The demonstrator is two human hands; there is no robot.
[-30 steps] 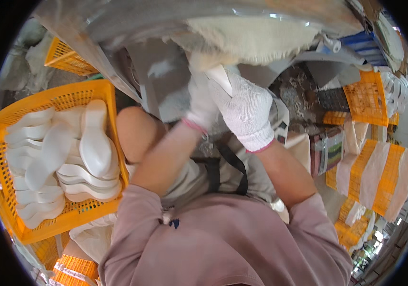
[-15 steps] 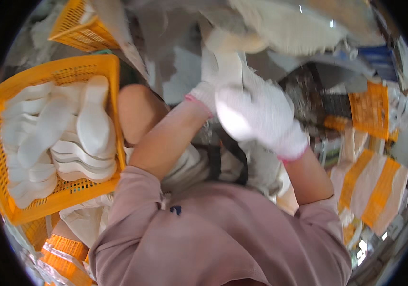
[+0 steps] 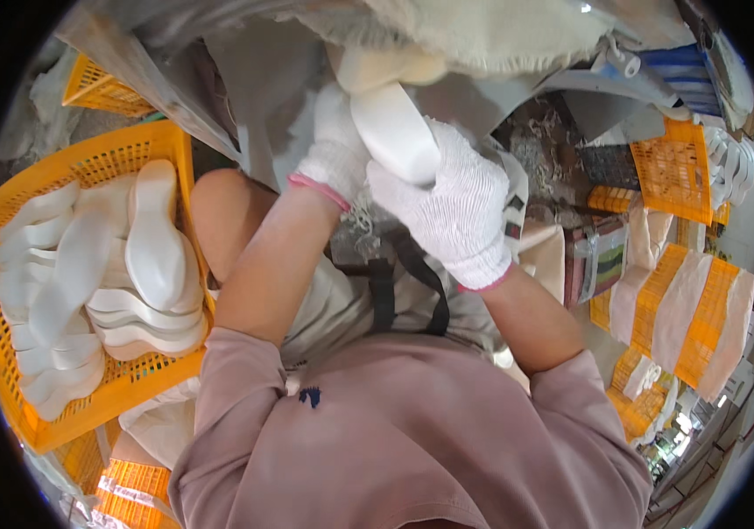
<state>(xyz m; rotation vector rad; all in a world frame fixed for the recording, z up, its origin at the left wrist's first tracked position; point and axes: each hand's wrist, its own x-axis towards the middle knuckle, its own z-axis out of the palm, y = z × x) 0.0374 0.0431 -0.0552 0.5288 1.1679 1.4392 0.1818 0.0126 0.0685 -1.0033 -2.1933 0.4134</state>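
Observation:
Both my hands wear white knitted gloves with pink cuffs. Between them a white shoe sole (image 3: 397, 132) is held at a tilt, its far end up against a cream rounded piece (image 3: 386, 69). My right hand (image 3: 447, 198) grips the sole's near end, thumb along its side. On the other side, my left hand (image 3: 334, 132) is closed against the sole's left edge; its fingers are partly hidden. Just beyond hangs a frayed, cream cloth-like mass (image 3: 500, 35). More white soles (image 3: 158, 234) lie stacked in the orange crate (image 3: 86, 145) at my left.
A grey dusty sheet (image 3: 267, 70) spreads beyond my hands. Another orange crate (image 3: 672, 167) stands far right beside several white soles (image 3: 729, 167). Below it are orange crates wrapped with pale strips (image 3: 676, 309). A further orange crate (image 3: 108, 88) sits at the far left.
My hands and the sole have shifted left. The sole has turned so its long white face shows, and my right hand has moved away from in front of my left.

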